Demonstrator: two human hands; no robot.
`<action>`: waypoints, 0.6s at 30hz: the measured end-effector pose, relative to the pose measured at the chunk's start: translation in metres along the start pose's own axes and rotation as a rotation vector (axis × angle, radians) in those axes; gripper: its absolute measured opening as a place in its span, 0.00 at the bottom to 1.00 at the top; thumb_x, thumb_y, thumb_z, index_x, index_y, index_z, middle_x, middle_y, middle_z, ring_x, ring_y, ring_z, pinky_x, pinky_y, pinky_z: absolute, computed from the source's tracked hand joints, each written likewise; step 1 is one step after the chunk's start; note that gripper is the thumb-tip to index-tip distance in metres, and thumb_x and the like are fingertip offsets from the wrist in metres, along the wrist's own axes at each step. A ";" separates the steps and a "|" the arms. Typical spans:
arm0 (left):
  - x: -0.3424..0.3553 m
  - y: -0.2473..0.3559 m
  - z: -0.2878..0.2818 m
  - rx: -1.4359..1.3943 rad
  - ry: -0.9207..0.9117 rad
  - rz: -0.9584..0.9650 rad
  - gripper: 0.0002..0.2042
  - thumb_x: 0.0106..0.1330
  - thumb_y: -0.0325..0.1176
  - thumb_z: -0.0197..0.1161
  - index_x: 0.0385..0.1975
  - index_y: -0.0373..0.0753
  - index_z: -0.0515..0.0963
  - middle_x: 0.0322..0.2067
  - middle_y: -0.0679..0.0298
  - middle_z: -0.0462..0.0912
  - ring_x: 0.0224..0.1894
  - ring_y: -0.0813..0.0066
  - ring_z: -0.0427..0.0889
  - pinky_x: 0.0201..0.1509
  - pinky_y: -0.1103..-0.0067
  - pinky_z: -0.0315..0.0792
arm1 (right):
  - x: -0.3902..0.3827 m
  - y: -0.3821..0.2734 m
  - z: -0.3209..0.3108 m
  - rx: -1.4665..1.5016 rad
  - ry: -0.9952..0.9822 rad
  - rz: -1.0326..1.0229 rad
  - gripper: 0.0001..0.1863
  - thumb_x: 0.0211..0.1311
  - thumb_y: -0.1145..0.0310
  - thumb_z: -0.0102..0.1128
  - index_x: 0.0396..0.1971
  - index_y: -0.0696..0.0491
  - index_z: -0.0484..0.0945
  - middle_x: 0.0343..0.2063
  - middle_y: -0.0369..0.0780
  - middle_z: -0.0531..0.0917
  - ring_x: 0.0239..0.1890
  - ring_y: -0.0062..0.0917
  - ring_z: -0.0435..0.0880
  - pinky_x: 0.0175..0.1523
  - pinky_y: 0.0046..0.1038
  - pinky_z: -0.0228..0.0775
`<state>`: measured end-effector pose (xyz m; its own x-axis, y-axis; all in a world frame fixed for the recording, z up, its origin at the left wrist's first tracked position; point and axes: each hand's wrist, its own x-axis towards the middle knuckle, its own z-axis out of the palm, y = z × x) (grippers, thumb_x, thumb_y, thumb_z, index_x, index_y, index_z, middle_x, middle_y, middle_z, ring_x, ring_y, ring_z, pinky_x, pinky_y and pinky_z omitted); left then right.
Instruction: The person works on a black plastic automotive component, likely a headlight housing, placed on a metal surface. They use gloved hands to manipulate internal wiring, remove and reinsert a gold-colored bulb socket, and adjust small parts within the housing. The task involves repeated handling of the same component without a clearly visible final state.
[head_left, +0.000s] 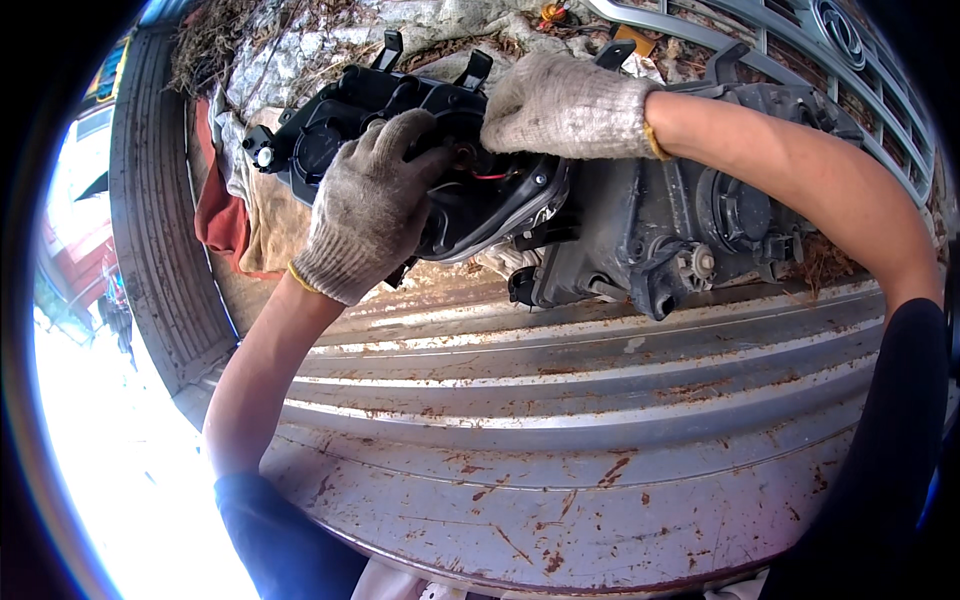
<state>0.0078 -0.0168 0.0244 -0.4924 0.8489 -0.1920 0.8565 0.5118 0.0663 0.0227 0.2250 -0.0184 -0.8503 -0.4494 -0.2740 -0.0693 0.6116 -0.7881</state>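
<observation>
A black car headlight (318, 150) lies back side up on the ribbed metal bed, with a round opening in its housing. A short red wire (490, 177) shows in that opening. My left hand (372, 195), in a dirty white knit glove, is curled on the housing at the opening's left, thumb and fingers bent against it. From the right comes my right hand (565, 108), gloved alike, its fingers closed at the opening's upper right edge. Whatever its fingertips hold is hidden behind the glove.
A second, dustier headlight (600, 235) lies close on the right. Beyond it rests a silver car grille (680, 30). Rusty metal ridges (560, 400) run across the near side, and a raised side wall (165, 200) stands at the left. A red cloth (220, 215) lies beside it.
</observation>
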 end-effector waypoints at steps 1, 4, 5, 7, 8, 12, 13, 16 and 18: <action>0.000 0.000 0.001 -0.008 0.004 -0.003 0.22 0.55 0.26 0.66 0.53 0.44 0.80 0.59 0.57 0.73 0.60 0.56 0.75 0.62 0.63 0.72 | 0.000 0.000 0.000 -0.005 -0.003 0.001 0.16 0.61 0.57 0.65 0.38 0.54 0.89 0.32 0.43 0.88 0.36 0.30 0.87 0.49 0.32 0.77; 0.001 0.000 0.001 -0.026 0.011 -0.003 0.22 0.55 0.26 0.66 0.53 0.44 0.80 0.59 0.57 0.73 0.60 0.56 0.75 0.62 0.63 0.72 | 0.000 -0.001 -0.001 -0.009 -0.015 0.015 0.16 0.60 0.56 0.65 0.38 0.54 0.90 0.32 0.43 0.89 0.36 0.29 0.87 0.49 0.32 0.77; 0.001 0.000 0.000 -0.031 0.012 -0.002 0.22 0.55 0.26 0.66 0.53 0.44 0.80 0.58 0.57 0.73 0.60 0.56 0.75 0.61 0.63 0.72 | 0.000 -0.002 -0.002 -0.004 -0.020 0.026 0.17 0.60 0.56 0.65 0.38 0.53 0.90 0.32 0.43 0.89 0.35 0.29 0.87 0.49 0.32 0.77; 0.002 0.003 -0.002 -0.042 0.046 0.008 0.25 0.53 0.21 0.61 0.54 0.43 0.81 0.56 0.53 0.75 0.56 0.51 0.77 0.60 0.63 0.74 | 0.000 -0.002 -0.002 -0.004 -0.024 0.036 0.17 0.60 0.56 0.66 0.38 0.53 0.90 0.32 0.43 0.89 0.35 0.29 0.87 0.49 0.32 0.77; 0.003 0.004 -0.002 -0.048 0.064 0.013 0.26 0.51 0.18 0.58 0.54 0.42 0.81 0.55 0.51 0.76 0.54 0.49 0.79 0.59 0.62 0.74 | 0.001 -0.001 -0.002 -0.008 -0.024 0.035 0.17 0.60 0.56 0.66 0.38 0.53 0.90 0.32 0.43 0.89 0.36 0.29 0.87 0.49 0.32 0.77; 0.003 0.005 -0.002 -0.022 0.034 -0.004 0.25 0.53 0.21 0.61 0.54 0.43 0.81 0.56 0.53 0.75 0.56 0.51 0.77 0.59 0.63 0.74 | 0.002 -0.001 -0.001 -0.014 -0.025 0.039 0.17 0.60 0.55 0.65 0.38 0.53 0.90 0.33 0.43 0.89 0.35 0.29 0.87 0.49 0.32 0.77; 0.003 0.005 -0.002 -0.005 0.021 -0.005 0.24 0.54 0.23 0.64 0.54 0.44 0.80 0.57 0.55 0.74 0.57 0.54 0.76 0.59 0.63 0.73 | 0.001 -0.001 -0.002 -0.012 -0.022 0.038 0.17 0.60 0.55 0.65 0.38 0.53 0.90 0.33 0.44 0.89 0.36 0.30 0.87 0.49 0.32 0.77; 0.002 0.003 0.000 0.020 0.015 0.000 0.23 0.55 0.26 0.66 0.54 0.44 0.80 0.58 0.57 0.73 0.58 0.56 0.75 0.59 0.64 0.73 | 0.001 0.000 -0.001 -0.002 -0.019 0.039 0.17 0.59 0.56 0.65 0.38 0.54 0.89 0.33 0.45 0.89 0.36 0.31 0.87 0.49 0.33 0.77; 0.002 0.002 0.000 0.024 0.015 0.001 0.23 0.55 0.26 0.66 0.54 0.44 0.80 0.58 0.57 0.73 0.58 0.56 0.75 0.59 0.64 0.73 | 0.002 -0.001 -0.001 0.006 -0.026 0.045 0.18 0.58 0.56 0.65 0.38 0.54 0.89 0.33 0.45 0.88 0.36 0.32 0.87 0.49 0.34 0.77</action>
<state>0.0090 -0.0142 0.0243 -0.4934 0.8516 -0.1770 0.8606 0.5075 0.0426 0.0207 0.2247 -0.0177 -0.8388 -0.4380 -0.3235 -0.0276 0.6275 -0.7781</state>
